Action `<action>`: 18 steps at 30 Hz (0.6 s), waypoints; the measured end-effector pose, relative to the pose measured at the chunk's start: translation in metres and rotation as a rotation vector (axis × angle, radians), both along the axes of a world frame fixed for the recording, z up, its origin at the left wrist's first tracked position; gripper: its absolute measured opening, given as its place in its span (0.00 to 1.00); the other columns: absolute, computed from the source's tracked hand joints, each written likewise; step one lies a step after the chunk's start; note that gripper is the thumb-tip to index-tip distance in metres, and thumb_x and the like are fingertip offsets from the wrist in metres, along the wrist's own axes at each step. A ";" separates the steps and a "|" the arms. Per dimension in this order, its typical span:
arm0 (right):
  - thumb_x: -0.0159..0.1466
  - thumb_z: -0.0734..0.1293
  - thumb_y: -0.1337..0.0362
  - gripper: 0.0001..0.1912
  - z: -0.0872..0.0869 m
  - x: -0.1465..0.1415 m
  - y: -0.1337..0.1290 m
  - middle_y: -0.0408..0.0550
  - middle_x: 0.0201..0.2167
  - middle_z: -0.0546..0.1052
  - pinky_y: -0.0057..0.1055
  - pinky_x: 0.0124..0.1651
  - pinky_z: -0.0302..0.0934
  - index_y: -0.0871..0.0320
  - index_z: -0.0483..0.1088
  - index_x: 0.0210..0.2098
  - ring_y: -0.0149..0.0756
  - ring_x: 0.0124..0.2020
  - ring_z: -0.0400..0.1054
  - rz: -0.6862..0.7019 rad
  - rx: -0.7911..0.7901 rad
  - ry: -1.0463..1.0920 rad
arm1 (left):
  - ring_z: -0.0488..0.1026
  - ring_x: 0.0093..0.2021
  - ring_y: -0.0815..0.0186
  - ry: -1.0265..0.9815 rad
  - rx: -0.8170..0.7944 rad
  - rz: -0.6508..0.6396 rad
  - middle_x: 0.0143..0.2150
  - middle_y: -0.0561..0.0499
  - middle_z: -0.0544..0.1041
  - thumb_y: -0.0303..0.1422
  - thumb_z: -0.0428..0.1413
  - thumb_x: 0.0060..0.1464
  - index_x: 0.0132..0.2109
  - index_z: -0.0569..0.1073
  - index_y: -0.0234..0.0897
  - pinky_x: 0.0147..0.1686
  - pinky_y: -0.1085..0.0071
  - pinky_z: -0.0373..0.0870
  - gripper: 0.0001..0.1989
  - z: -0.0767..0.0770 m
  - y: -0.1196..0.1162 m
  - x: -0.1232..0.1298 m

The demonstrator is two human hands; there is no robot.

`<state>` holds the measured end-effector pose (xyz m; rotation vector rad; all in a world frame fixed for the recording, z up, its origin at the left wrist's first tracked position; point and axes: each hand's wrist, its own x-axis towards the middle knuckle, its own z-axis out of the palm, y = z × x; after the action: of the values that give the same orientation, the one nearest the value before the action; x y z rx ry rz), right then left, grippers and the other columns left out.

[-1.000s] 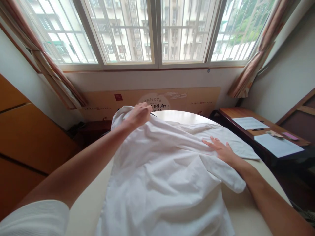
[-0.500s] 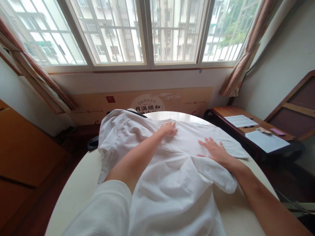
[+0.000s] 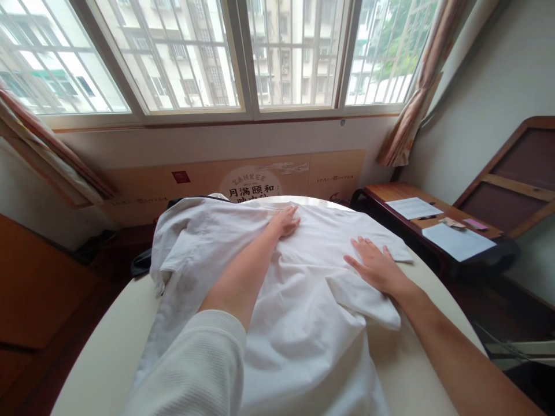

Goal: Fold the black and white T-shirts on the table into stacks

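A white cloth shirt lies spread and creased over a round cream table. My left hand rests flat on the shirt's far part, with a white ribbed sleeve on that forearm. Farther right, my right hand presses on the shirt with its fingers spread. Neither hand grips the cloth. A folded-over flap of the shirt lies just below my right hand, and the shirt's left side hangs past the table edge.
A dark bag shows at the table's left edge. To the right stands a low wooden desk with papers and a pen. A printed cardboard panel stands beneath the window, behind the table.
My left hand has come down from lifting the cloth and now lies flat on it. The shirt spreads farther left over the table. The view has shifted, and my right hand stays on the shirt.
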<state>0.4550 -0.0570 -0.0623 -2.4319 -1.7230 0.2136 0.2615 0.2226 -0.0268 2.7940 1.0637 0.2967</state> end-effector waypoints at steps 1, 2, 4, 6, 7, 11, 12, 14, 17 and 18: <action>0.76 0.47 0.41 0.40 0.000 0.001 0.001 0.54 0.80 0.47 0.66 0.77 0.33 0.58 0.50 0.79 0.52 0.80 0.40 -0.018 0.007 0.008 | 0.63 0.73 0.50 -0.035 0.031 0.022 0.74 0.32 0.65 0.38 0.46 0.71 0.74 0.59 0.29 0.73 0.55 0.55 0.30 0.001 -0.003 0.000; 0.76 0.47 0.42 0.40 0.000 0.001 0.002 0.53 0.80 0.48 0.65 0.77 0.33 0.59 0.50 0.79 0.51 0.80 0.40 -0.033 0.010 0.012 | 0.65 0.71 0.49 -0.061 0.060 0.037 0.72 0.31 0.68 0.34 0.45 0.71 0.72 0.61 0.27 0.72 0.55 0.57 0.27 0.002 -0.008 0.000; 0.76 0.48 0.42 0.41 0.001 0.001 0.002 0.52 0.80 0.48 0.66 0.77 0.32 0.60 0.50 0.79 0.51 0.80 0.40 -0.051 0.004 0.007 | 0.69 0.67 0.49 -0.115 0.114 0.026 0.65 0.30 0.72 0.28 0.44 0.69 0.66 0.67 0.26 0.68 0.55 0.61 0.23 0.006 -0.026 -0.002; 0.74 0.51 0.39 0.43 0.002 0.001 0.002 0.51 0.80 0.47 0.69 0.76 0.31 0.58 0.49 0.79 0.54 0.80 0.38 -0.063 -0.008 -0.009 | 0.74 0.59 0.51 -0.216 0.136 -0.031 0.58 0.34 0.76 0.24 0.45 0.67 0.58 0.71 0.30 0.61 0.56 0.68 0.17 0.013 -0.058 -0.009; 0.74 0.52 0.39 0.43 0.002 0.001 0.002 0.50 0.80 0.47 0.70 0.76 0.30 0.57 0.49 0.79 0.55 0.80 0.37 -0.071 -0.013 -0.013 | 0.75 0.54 0.53 -0.283 0.130 -0.082 0.54 0.36 0.77 0.24 0.45 0.66 0.54 0.72 0.33 0.56 0.58 0.71 0.15 0.017 -0.081 -0.015; 0.74 0.52 0.39 0.42 0.001 0.001 0.003 0.47 0.81 0.46 0.70 0.76 0.30 0.54 0.48 0.79 0.53 0.81 0.37 -0.089 -0.026 -0.007 | 0.75 0.40 0.62 -0.409 0.036 -0.570 0.42 0.46 0.76 0.29 0.50 0.66 0.48 0.70 0.37 0.41 0.67 0.72 0.06 0.035 -0.210 -0.055; 0.74 0.51 0.39 0.42 0.000 0.001 0.003 0.47 0.81 0.46 0.70 0.76 0.30 0.54 0.48 0.79 0.53 0.81 0.37 -0.092 -0.026 -0.008 | 0.74 0.38 0.62 -0.350 0.048 -0.730 0.40 0.47 0.75 0.34 0.54 0.66 0.47 0.70 0.37 0.39 0.67 0.71 0.06 0.037 -0.244 -0.066; 0.74 0.50 0.39 0.42 0.000 0.001 0.003 0.47 0.81 0.46 0.70 0.76 0.31 0.54 0.48 0.79 0.53 0.81 0.36 -0.100 -0.027 -0.015 | 0.71 0.34 0.63 -0.192 0.186 -0.913 0.37 0.49 0.72 0.37 0.56 0.66 0.43 0.71 0.37 0.34 0.65 0.66 0.08 0.033 -0.303 -0.083; 0.75 0.50 0.39 0.41 -0.001 0.000 0.003 0.49 0.81 0.46 0.70 0.76 0.33 0.53 0.49 0.79 0.55 0.81 0.37 -0.101 -0.028 -0.026 | 0.68 0.30 0.62 -0.025 0.359 -0.794 0.34 0.48 0.70 0.37 0.57 0.66 0.42 0.72 0.32 0.28 0.64 0.60 0.10 0.018 -0.348 -0.093; 0.75 0.50 0.39 0.41 0.000 0.000 0.003 0.49 0.81 0.47 0.70 0.76 0.33 0.53 0.49 0.79 0.55 0.80 0.38 -0.098 -0.027 -0.027 | 0.68 0.30 0.62 0.007 0.381 -0.747 0.34 0.48 0.69 0.35 0.57 0.66 0.41 0.72 0.32 0.28 0.63 0.60 0.09 0.014 -0.351 -0.093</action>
<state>0.4547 -0.0544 -0.0627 -2.5422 -1.6160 0.1936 0.1682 -0.1288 -0.0125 3.2614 -0.1052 0.4202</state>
